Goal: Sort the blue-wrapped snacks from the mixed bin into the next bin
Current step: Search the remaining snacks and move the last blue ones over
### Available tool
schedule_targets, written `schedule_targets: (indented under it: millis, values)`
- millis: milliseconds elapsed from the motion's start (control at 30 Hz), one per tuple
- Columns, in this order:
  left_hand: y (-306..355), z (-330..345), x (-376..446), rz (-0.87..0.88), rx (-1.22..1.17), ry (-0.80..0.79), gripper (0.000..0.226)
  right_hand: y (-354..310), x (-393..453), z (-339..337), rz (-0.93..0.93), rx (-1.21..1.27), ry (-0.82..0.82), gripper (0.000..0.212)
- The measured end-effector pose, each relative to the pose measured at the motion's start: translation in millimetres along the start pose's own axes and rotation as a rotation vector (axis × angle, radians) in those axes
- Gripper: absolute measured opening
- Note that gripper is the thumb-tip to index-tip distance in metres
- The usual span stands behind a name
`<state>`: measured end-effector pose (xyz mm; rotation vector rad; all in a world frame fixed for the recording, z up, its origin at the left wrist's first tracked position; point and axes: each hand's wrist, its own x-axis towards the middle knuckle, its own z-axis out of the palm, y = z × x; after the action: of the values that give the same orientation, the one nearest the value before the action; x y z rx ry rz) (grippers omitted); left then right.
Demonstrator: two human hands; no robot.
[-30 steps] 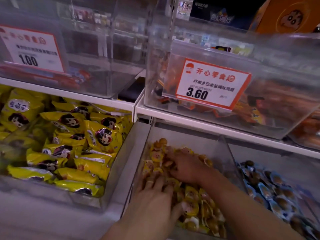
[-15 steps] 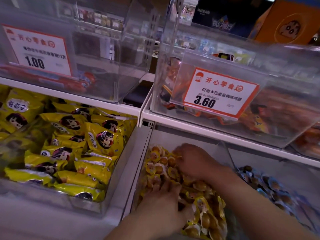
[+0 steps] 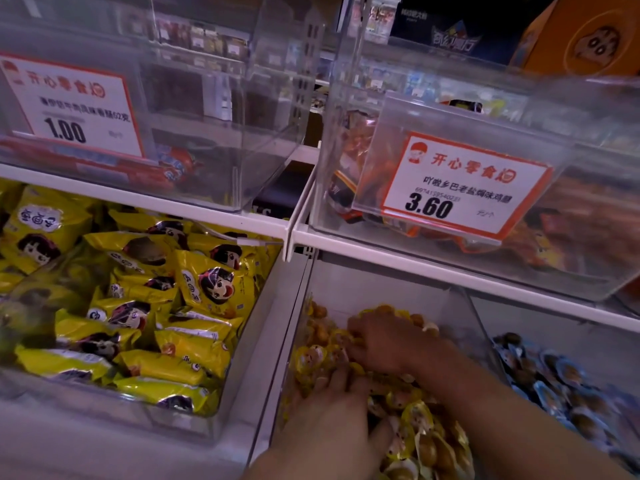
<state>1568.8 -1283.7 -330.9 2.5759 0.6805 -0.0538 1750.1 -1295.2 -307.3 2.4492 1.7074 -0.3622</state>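
The middle clear bin (image 3: pixel 381 285) is heaped with small yellow-wrapped snacks (image 3: pixel 427 441). Both my hands are in this heap. My left hand (image 3: pixel 332 407) lies palm down on the snacks, its fingers straight and spread, reaching toward the back. My right hand (image 3: pixel 384 344) is farther back, with its fingertips dug down among the wrappers; what they hold is hidden. No blue wrapper shows in this bin. The bin to the right (image 3: pixel 561 327) holds several blue-wrapped snacks (image 3: pixel 554 382), beyond a clear divider (image 3: pixel 481 327).
A large bin of yellow packets with a cartoon face (image 3: pixel 156 306) fills the left. A white shelf rail (image 3: pixel 450 268) runs just above the bins. On it stand clear bins with price tags 1.00 (image 3: pixel 76 105) and 3.60 (image 3: pixel 460 188).
Both hands have shifted through the yellow snacks: the right hand went toward the back of the bin, then eased forward a little, and the left hand slid forward under it. The view has tilted slightly.
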Motion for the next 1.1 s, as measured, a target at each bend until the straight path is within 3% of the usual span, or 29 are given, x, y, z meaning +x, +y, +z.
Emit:
schedule_targets:
  millis: [267,367,433,500,567,633,667,767,933,1100]
  values:
    - [1.0,-7.7,-1.8,0.011,-0.038,-0.155,0.080,4.0,-23.0,-21.1,0.125,-0.153,-0.140,0.028]
    - [1.6,-11.3,-0.4,0.079,-0.041,-0.221,0.082,-5.1,-14.3,-21.6,0.058,-0.060,0.064,0.021]
    - [5.4,-17.5,6.6,0.093,-0.042,-0.284,0.081,-18.0,2.7,-16.8,-0.034,0.126,0.125,0.044]
    - [10.0,-20.7,8.4,0.062,0.006,-0.370,0.077,-38.3,20.5,-5.2,-0.070,0.289,0.032,0.058]
    - [12.2,-13.0,3.3,0.052,0.048,-0.301,0.069,-53.0,34.1,13.5,-0.065,0.214,-0.059,0.063]
    - [12.6,-5.3,-5.2,0.073,0.041,-0.108,0.062,-54.5,37.9,25.7,-0.076,0.089,-0.056,0.065]
    - [12.3,-4.4,-6.7,0.084,0.029,-0.090,0.061,-50.2,36.7,25.1,-0.092,0.045,-0.037,0.063]
    - [9.2,-4.6,0.9,0.113,0.027,-0.190,0.074,-24.9,33.4,10.4,-0.085,-0.069,-0.033,0.062]
    - [6.9,0.6,-5.9,0.139,0.032,-0.082,0.075,27.2,19.6,-15.0,-0.002,-0.045,0.027,0.035]
    - [11.1,-6.5,-6.5,0.141,0.083,-0.093,0.076,29.6,12.0,-14.7,0.035,0.036,0.058,0.043]
